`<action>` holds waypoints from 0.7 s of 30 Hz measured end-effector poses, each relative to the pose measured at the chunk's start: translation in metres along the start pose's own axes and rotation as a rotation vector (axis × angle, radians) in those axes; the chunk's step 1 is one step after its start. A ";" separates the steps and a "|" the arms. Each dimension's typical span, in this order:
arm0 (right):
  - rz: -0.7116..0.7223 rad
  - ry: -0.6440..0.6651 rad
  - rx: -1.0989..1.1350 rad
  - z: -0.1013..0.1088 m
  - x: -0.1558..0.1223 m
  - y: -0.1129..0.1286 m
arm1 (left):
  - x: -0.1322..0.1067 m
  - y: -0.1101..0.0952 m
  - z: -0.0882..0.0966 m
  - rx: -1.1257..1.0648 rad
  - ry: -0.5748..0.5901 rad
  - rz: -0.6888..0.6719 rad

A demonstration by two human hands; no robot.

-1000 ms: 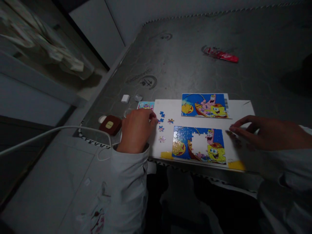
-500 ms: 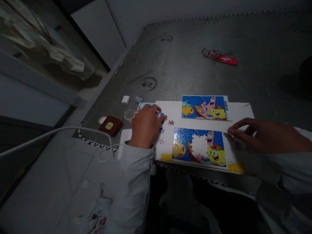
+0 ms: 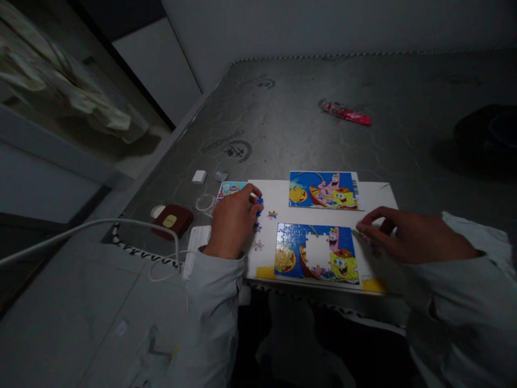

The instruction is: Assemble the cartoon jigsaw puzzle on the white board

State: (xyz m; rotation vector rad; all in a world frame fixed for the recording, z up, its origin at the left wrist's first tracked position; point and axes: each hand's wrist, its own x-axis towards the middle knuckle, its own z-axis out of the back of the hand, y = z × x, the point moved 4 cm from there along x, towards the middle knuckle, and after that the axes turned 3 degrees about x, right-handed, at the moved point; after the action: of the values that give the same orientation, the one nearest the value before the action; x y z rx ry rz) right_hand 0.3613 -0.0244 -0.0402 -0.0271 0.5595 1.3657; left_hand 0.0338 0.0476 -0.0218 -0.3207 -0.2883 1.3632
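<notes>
My left hand (image 3: pixel 233 221) rests at the left of a white board (image 3: pixel 379 195), its fingertips at a small blue jigsaw piece (image 3: pixel 259 207). Other loose pieces lie nearby, including a pale one (image 3: pixel 259 245) and an orange-and-blue one (image 3: pixel 272 215). A partly assembled cartoon jigsaw puzzle (image 3: pixel 291 253) lies on the board, with a white gap (image 3: pixel 317 250) in its middle. My right hand (image 3: pixel 404 235) hovers at the puzzle's right edge, fingertips low over the board. Whether it pinches a piece is hidden. A matching picture card (image 3: pixel 323 189) lies above the puzzle.
A small picture card (image 3: pixel 231 188) lies partly under the left hand. On the dark tabletop are a brown box (image 3: pixel 172 220), a white cube (image 3: pixel 198 176), a clear ring (image 3: pixel 205 202) and a red wrapper (image 3: pixel 345 113). A white cable (image 3: pixel 81 233) runs along the left.
The view has tilted, so the table sits lower and further left in the picture. My left hand has shifted over the blue pieces, and my right hand has stayed by the puzzle's right edge.
</notes>
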 end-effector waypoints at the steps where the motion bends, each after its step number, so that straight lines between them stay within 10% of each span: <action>1: 0.004 -0.012 -0.002 0.000 0.000 0.000 | 0.000 -0.001 0.001 -0.008 0.003 0.002; 10: -0.045 -0.014 -0.023 -0.003 -0.001 0.004 | -0.005 -0.020 0.005 -0.307 0.075 -0.046; 21: 0.055 -0.077 -0.036 -0.008 -0.006 0.019 | -0.024 -0.071 -0.032 -0.365 0.353 -0.162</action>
State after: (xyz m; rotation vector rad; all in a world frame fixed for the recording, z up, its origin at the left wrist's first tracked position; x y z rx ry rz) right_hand 0.3407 -0.0285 -0.0394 0.0116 0.4745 1.4241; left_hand 0.1062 0.0100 -0.0241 -0.8148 -0.2601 1.0673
